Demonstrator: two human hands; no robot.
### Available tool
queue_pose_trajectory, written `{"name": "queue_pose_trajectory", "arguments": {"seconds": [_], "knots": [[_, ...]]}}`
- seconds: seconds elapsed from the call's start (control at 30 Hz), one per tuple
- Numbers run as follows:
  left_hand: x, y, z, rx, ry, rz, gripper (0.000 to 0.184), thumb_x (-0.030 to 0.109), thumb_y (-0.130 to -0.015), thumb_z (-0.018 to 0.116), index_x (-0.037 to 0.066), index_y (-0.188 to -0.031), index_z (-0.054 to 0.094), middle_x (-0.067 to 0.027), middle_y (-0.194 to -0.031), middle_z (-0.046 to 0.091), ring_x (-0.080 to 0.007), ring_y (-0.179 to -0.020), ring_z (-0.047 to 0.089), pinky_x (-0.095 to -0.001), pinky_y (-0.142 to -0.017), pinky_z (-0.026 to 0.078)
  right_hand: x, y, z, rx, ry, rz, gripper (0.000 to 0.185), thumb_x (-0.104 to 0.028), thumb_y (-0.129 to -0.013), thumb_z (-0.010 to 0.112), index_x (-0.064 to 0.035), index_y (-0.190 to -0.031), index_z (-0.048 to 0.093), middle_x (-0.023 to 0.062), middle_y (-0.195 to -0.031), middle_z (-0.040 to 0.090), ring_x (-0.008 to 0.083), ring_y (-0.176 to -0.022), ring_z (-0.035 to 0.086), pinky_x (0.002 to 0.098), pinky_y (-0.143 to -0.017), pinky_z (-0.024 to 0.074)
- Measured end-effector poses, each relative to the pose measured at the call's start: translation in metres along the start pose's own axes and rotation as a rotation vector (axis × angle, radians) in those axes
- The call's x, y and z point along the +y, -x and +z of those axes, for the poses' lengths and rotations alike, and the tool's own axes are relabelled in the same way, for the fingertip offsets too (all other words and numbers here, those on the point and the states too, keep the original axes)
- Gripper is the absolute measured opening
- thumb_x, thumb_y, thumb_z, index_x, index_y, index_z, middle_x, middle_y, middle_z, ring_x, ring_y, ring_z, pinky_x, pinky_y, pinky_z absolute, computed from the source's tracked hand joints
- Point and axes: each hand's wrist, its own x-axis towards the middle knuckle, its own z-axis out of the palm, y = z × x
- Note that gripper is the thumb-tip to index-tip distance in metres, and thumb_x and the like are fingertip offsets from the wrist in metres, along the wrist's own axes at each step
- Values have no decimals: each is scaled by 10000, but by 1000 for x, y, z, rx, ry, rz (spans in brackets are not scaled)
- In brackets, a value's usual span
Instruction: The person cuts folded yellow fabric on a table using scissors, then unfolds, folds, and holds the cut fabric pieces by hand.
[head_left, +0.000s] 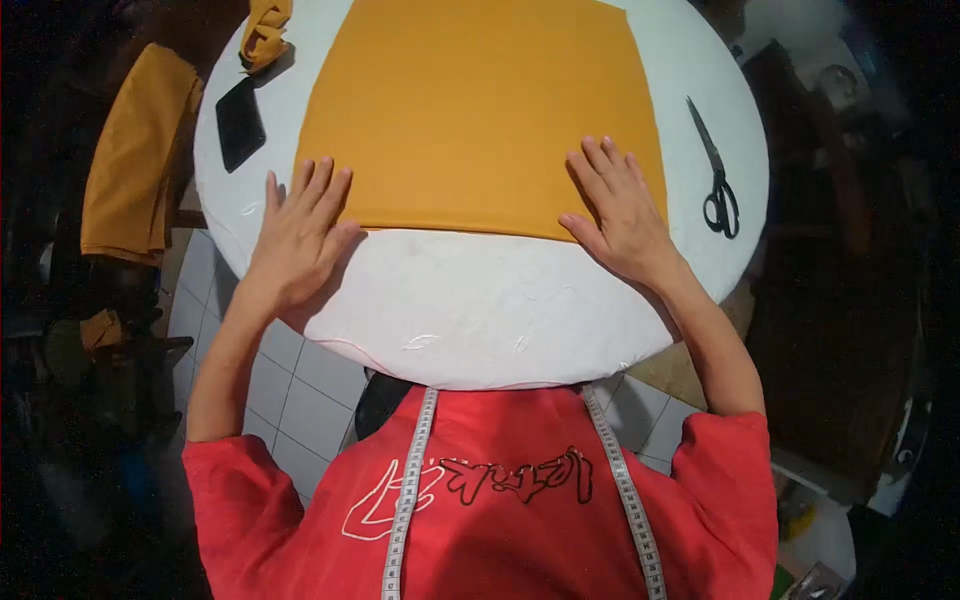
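Note:
A mustard-yellow piece of fabric lies flat on the white table, its near edge running straight across in front of me. My left hand rests with fingers spread at the near left corner of the fabric, partly on the white tabletop. At the near right corner, my right hand lies flat on the fabric with its fingers stretched forward. Neither hand grips anything. Black-handled scissors lie to the right of the fabric, blades pointing away from me.
A dark phone lies at the table's left edge, below a crumpled yellow fabric strip. More folded yellow fabric hangs beyond the table on the left. A measuring tape is draped over the red shirt.

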Motion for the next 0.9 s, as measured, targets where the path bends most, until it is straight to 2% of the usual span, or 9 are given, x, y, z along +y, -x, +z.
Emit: {"name": "queue_pose_trajectory", "arguments": {"seconds": [0.1,0.17,0.2,0.23,0.3,0.43,0.8,0.9], "knots": [[13,-29,-10,36,-73,19,641,445,-1076,449,42,-1574,424,-151,-1684,337,-338,-1588,223,-542,-1286,103,0,-2,2,28,-7,-19,683,-451,-985,617,-55,-1525,480,186,-1629,407,383,-1538,324,544,-1251,241],[29,-60,4,225,-61,234,625,454,-1075,449,45,-1546,464,-132,-1661,388,-321,-1578,259,-546,-1284,123,2,-2,4,32,1,-28,682,-455,-986,616,-56,-1523,482,187,-1625,411,386,-1534,330,547,-1248,246],[42,-80,7,228,-56,231,625,454,-1075,449,45,-1546,464,-132,-1661,388,-321,-1578,259,-546,-1284,123,5,-1,5,40,1,-38,682,-459,-986,616,-57,-1521,484,188,-1622,416,390,-1529,336,549,-1244,251],[56,-100,9,234,46,393,623,473,-1079,430,59,-1543,473,-131,-1654,398,-321,-1575,264,-550,-1280,138,6,-1,6,47,3,-46,681,-462,-986,615,-58,-1519,486,189,-1618,420,394,-1525,342,552,-1241,256],[69,-114,15,242,150,561,623,491,-1082,412,74,-1540,482,-129,-1647,409,-322,-1572,270,-555,-1277,153,7,-2,6,55,9,-50,681,-466,-986,614,-59,-1518,488,190,-1614,425,397,-1521,348,554,-1237,261],[90,-127,33,118,144,708,665,538,-1069,416,120,-1586,432,-111,-1679,357,-312,-1592,220,-544,-1295,104,10,1,10,99,-24,-49,684,-477,-979,624,-59,-1505,496,193,-1601,439,408,-1507,367,563,-1224,282],[85,-122,25,124,69,701,682,573,-1062,399,155,-1600,416,-108,-1688,340,-308,-1591,223,-536,-1296,100,5,-2,-6,155,-118,-71,613,-406,-996,629,-53,-1482,506,197,-1572,467,412,-1492,388,574,-1204,312],[83,-121,24,122,58,694,680,573,-1060,397,163,-1602,414,-103,-1690,335,-302,-1592,219,-532,-1297,105,15,11,-8,112,-5,-111,586,-378,-1004,627,-52,-1477,511,195,-1564,476,410,-1490,393,558,-1208,315]]}}
